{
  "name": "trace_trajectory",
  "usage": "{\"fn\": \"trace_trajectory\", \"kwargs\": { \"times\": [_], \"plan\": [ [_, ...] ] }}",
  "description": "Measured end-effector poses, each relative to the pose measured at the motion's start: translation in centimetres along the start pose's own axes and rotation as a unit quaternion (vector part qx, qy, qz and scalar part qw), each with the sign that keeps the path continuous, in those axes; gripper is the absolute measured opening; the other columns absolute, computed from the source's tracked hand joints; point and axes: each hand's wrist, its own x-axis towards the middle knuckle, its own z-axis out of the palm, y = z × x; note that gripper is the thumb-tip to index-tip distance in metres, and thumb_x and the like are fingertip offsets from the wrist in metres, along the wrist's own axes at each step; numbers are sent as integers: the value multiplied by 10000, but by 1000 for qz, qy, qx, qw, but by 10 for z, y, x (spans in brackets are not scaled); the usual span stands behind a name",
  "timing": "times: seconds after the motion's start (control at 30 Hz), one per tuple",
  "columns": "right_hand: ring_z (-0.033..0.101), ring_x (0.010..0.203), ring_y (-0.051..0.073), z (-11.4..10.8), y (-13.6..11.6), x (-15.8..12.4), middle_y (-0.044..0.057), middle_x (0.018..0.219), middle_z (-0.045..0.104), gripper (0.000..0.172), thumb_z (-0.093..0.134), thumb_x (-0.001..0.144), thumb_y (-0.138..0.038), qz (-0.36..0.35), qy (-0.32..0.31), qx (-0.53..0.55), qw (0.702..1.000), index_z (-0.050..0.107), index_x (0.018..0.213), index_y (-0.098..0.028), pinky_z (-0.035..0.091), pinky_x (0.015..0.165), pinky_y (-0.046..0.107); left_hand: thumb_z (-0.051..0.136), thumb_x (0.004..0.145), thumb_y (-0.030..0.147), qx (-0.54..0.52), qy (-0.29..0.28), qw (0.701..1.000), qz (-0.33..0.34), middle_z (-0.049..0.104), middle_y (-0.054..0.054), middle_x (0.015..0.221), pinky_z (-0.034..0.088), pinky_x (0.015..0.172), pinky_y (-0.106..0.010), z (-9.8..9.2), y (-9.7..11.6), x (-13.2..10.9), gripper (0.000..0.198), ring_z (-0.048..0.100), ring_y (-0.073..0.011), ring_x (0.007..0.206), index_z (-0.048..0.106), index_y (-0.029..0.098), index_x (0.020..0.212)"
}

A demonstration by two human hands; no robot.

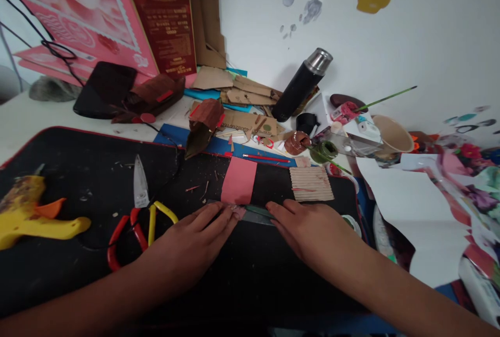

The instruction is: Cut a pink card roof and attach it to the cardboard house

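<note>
A pink piece of card (239, 179) lies on the black mat, its near edge under a greyish see-through strip (255, 217). My left hand (195, 235) bears down on the strip's left part, fingers together, with fingertips at the card's near edge. In my right hand (308, 227), closed fingers grip one end of a slim dark green tool (258, 211) that lies along the strip; its exact kind is not clear. Beside my left forearm rest scissors (141, 191) with red and yellow handles, blades pointing away. A square of corrugated cardboard (311, 184) sits beyond my right hand.
A yellow glue gun (39, 217) lies at the left of the black mat (94, 170). Along the back are brown folded card pieces (205, 118), a red pencil (267, 159), a black flask (300, 87) and paint jars (323, 151). White paper (410, 201) is heaped at right.
</note>
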Motion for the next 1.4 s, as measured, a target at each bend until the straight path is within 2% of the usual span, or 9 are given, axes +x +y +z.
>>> {"fn": "trace_trajectory", "kwargs": {
  "times": [0.37, 0.73, 1.07, 1.4],
  "plan": [
    [717, 616, 193, -1, 2, -2, 57, 928, 790, 369, 648, 936, -97, 5, -29, -6, 1000, 708, 1291, -176, 351, 498, 315, 522, 892, 95, -16, -19, 1000, -9, 609, -126, 1541, 538, 1082, -424, -2, 1, -1, 668, 550, -317, 1368, 521, 110, 1559],
    [700, 571, 202, 4, 5, -7, 59, 895, 794, 387, 644, 879, -89, 10, 8, 2, 1000, 730, 1245, -181, 307, 485, 326, 499, 847, 59, 2, -21, 1000, -2, 639, -102, 1513, 563, 1046, -432, 2, 1, -3, 663, 562, -329, 1344, 571, 111, 1504],
    [691, 571, 204, -2, 3, -3, 57, 852, 782, 255, 611, 947, -156, 26, -4, 33, 999, 750, 1159, -178, 248, 496, 333, 485, 853, 43, 7, -15, 1000, -2, 656, -91, 1497, 558, 1041, -426, 1, 0, -2, 659, 558, -325, 1338, 561, 98, 1506],
    [728, 594, 221, 0, 6, -8, 67, 912, 804, 309, 557, 994, -187, 22, 20, 31, 999, 742, 1241, -186, 342, 494, 330, 506, 891, 100, 5, -13, 1000, -4, 648, -80, 1511, 554, 1054, -416, 1, 0, -2, 630, 566, -313, 1338, 561, 116, 1518]
  ]
}}
